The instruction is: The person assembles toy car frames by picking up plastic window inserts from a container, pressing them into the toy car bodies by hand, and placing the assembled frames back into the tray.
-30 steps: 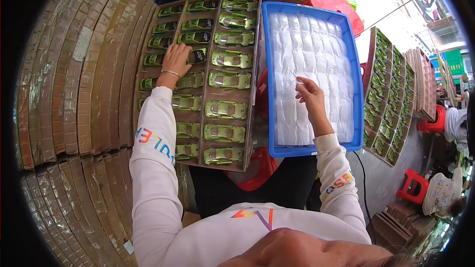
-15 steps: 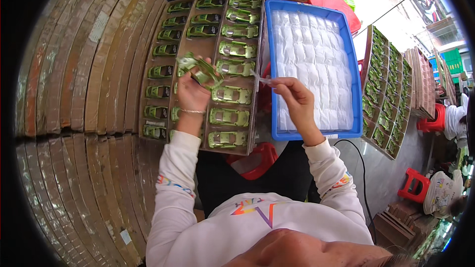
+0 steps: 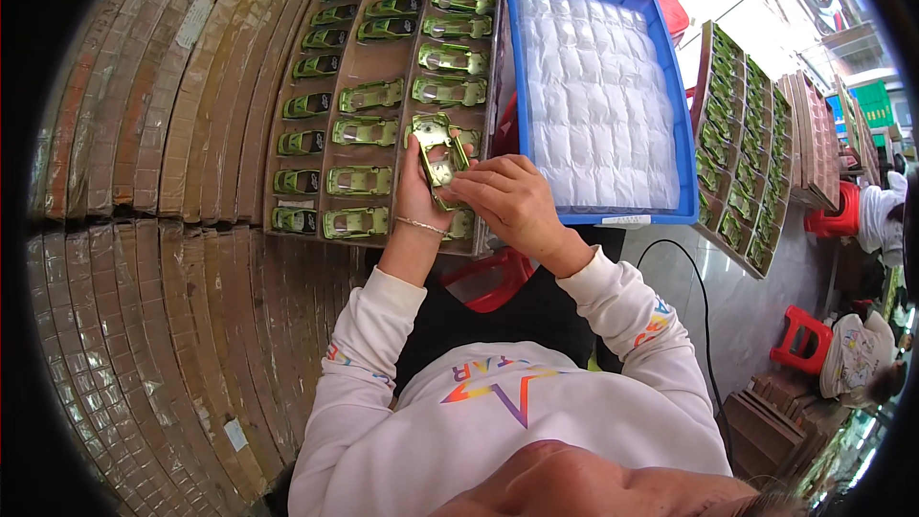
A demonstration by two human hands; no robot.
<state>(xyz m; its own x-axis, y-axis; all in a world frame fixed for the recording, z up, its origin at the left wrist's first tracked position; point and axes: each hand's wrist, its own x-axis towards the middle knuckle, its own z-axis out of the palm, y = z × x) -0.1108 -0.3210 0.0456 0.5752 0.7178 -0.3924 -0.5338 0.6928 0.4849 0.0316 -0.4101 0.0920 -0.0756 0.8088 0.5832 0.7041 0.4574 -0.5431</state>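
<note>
My left hand is closed around a shiny green toy car body, held above the near right part of a cardboard tray. The shell's hollow inside appears turned up. My right hand has its fingers pinched together against the shell's near end; whatever lies between the fingertips is hidden. Below, the tray holds rows of green car bodies in three columns. Those in the left column and at the far end of the middle one have dark tops.
Right of the tray stands a blue plastic tub with rows of white packets. Stacked cardboard trays wall in the left side. Further right lies another tray of green cars. A red stool is below the tray; a black cable crosses the floor.
My left hand has moved nearer and right, turning the car body. My right hand, which pinched a small clear plastic piece over the tub's edge, has come left to meet the shell.
</note>
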